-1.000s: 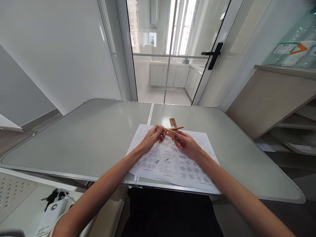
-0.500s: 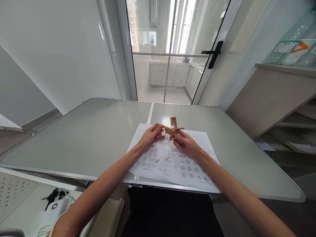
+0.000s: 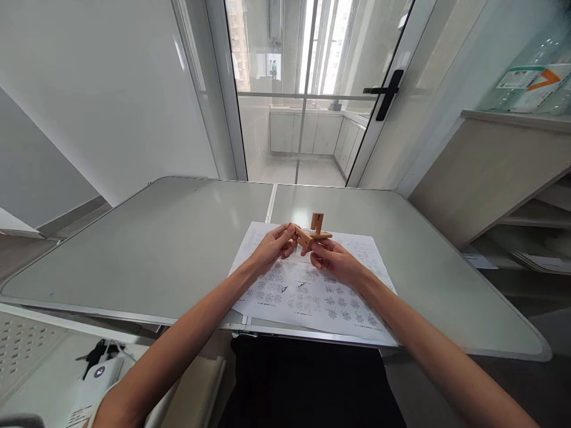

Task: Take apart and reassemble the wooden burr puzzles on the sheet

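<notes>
Several notched wooden puzzle pieces [image 3: 305, 239] sit joined between my two hands, just above a printed sheet. One piece [image 3: 317, 222] stands upright at the back and bears a dark mark; another points out to the right. My left hand [image 3: 277, 245] pinches the left end of the pieces between thumb and fingers. From the right, my right hand [image 3: 329, 255] grips the lower right part, its fingers curled underneath. The white instruction sheet [image 3: 307, 321], covered in small line diagrams, lies under both hands. My fingers hide part of the joints.
The pale folding table [image 3: 169, 249] has a seam down its middle. A glass door [image 3: 303, 137] with a black handle [image 3: 389, 95] stands beyond it. At right is a shelf unit [image 3: 486, 172] with plastic bottles [image 3: 526, 83]. A white device [image 3: 100, 377] lies at lower left.
The joined wooden pieces have turned slightly in my hands, so the upright piece shows a different face and sits a little farther right. Both hands keep their grip.
</notes>
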Available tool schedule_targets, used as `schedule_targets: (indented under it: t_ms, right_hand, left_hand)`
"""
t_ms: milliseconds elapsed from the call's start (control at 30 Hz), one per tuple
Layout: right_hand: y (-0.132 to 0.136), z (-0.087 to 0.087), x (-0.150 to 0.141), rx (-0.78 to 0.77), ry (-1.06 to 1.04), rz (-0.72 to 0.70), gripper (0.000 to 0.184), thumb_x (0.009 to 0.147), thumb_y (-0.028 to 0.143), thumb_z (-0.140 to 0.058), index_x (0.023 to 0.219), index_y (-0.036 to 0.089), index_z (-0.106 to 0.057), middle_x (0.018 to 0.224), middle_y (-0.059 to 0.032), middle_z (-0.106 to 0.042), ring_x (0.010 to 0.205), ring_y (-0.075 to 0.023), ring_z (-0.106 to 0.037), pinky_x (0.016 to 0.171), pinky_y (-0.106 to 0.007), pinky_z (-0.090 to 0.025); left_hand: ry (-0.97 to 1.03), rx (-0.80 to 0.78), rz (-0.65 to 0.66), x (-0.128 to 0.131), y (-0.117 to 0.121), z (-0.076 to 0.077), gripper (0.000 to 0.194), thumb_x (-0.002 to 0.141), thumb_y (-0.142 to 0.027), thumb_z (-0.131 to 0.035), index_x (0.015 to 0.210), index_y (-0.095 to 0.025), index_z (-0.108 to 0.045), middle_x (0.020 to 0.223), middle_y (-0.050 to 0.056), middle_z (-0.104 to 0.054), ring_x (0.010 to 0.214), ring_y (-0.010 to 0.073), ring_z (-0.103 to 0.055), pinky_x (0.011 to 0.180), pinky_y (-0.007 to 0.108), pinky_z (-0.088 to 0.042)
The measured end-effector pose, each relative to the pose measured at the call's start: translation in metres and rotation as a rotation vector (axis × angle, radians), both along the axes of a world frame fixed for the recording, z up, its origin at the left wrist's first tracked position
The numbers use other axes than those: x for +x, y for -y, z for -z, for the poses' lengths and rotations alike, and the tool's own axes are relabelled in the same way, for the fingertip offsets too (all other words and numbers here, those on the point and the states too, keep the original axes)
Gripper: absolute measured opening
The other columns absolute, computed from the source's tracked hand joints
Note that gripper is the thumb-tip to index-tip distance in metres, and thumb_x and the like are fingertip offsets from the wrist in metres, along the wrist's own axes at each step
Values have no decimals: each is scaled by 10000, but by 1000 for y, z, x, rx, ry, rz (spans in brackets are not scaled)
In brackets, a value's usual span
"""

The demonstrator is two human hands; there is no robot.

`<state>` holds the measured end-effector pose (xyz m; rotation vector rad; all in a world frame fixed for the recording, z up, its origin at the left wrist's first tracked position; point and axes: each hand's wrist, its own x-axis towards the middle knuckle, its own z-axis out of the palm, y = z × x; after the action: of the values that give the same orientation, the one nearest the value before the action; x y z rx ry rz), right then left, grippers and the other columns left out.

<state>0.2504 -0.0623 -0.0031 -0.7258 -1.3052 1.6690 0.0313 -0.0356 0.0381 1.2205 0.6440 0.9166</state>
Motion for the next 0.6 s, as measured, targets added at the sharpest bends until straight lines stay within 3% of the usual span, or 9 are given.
schedule_targets:
  t_ms: [200,400,600]
  right_hand:
    - [0,2,-1,40,-7,-10,325,945,493,-755,1123,222,-742,1069,-76,-732,608,-99,-514,539,-271,-368]
    - [2,1,0,77,111,-56,384,968,576,-695,1050,203,-741,732,-20,-639,580,-130,-496,523,-277,-331]
    - [7,-6,0,123,173,-102,406,1005,586,-638,1047,193,-731,704,-16,-641,584,-125,-522,547,-268,-382]
  left_hand:
    - [-13,2,1,0,-1,1,506,864,-641,-767,1032,-170,-694,721,-15,-581,508,53,-398,490,228,-229]
    - [-48,16,39,2,0,1,594,877,-668,-737,1178,-157,-708,678,-1,-599,514,74,-420,499,234,-243]
    - [-122,41,29,2,2,2,551,925,-643,-687,1211,-173,-721,662,-6,-598,519,83,-458,498,235,-265]
